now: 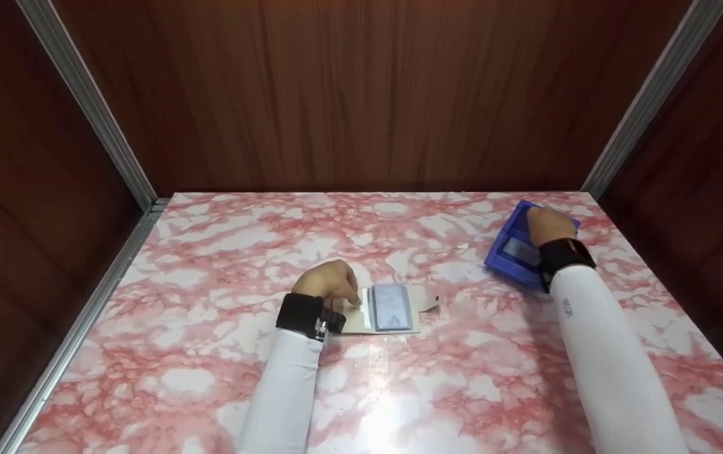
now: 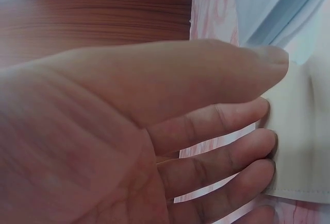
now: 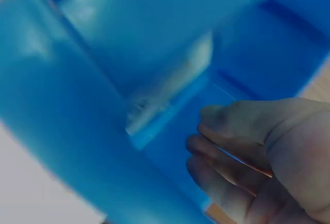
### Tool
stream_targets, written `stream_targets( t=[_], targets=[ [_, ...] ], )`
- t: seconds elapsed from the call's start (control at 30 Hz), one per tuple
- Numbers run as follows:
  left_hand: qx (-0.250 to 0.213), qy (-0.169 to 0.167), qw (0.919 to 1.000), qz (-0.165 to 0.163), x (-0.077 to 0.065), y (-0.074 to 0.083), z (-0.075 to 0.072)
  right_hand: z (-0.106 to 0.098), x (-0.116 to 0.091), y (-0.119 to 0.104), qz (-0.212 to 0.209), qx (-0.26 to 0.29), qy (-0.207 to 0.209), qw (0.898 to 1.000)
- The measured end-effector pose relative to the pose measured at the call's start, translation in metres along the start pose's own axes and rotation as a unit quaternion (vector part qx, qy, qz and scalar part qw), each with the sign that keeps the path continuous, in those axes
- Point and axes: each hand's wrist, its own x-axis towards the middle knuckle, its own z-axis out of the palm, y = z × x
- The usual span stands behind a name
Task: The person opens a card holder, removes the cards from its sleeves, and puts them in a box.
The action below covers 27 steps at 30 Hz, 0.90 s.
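A cream wallet with a stitched edge (image 1: 352, 325) lies spread on the table, with a grey-blue block of sleeves (image 1: 392, 307) over its middle. My left hand (image 1: 330, 282) is at its left part; in the left wrist view the fingers (image 2: 227, 152) reach its surface and the thumb lies by a pale sheet. To the right, my right hand (image 1: 551, 226) is over a blue plastic tray (image 1: 501, 263) with compartments. In the blurred right wrist view its fingers (image 3: 221, 180) are loosely curled inside the tray, nothing visible between them. A whitish piece (image 3: 178, 82) shows in the tray.
The table (image 1: 210, 391) has a red and white marbled top. Brown wood-grain panels (image 1: 361, 94) stand at the back and both sides, with grey metal strips (image 1: 93, 107) at the corners. A small curled tab (image 1: 429, 304) sticks out at the wallet's right.
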Motion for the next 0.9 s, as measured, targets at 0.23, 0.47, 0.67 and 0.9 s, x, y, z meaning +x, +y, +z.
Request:
stream_targets(
  t=[0.23,0.47,0.67,0.9],
  targets=[
    [0.004,0.002,1.0000,0.001,-0.002,-0.003,-0.002,-0.038,-0.005,-0.018,-0.028,-0.001,0.032,0.999],
    [0.027,0.006,0.9996,0.008,-0.005,0.000,-0.006,-0.043,-0.046,-0.098,-0.109,0.055,-0.031,0.992],
    [0.036,0.008,0.9992,0.017,-0.006,0.003,-0.006,-0.007,-0.073,-0.162,-0.203,0.087,-0.063,0.973],
    [0.004,-0.003,1.0000,0.008,-0.002,0.004,-0.002,0.037,-0.089,-0.192,-0.228,0.080,-0.126,0.962]
  ],
)
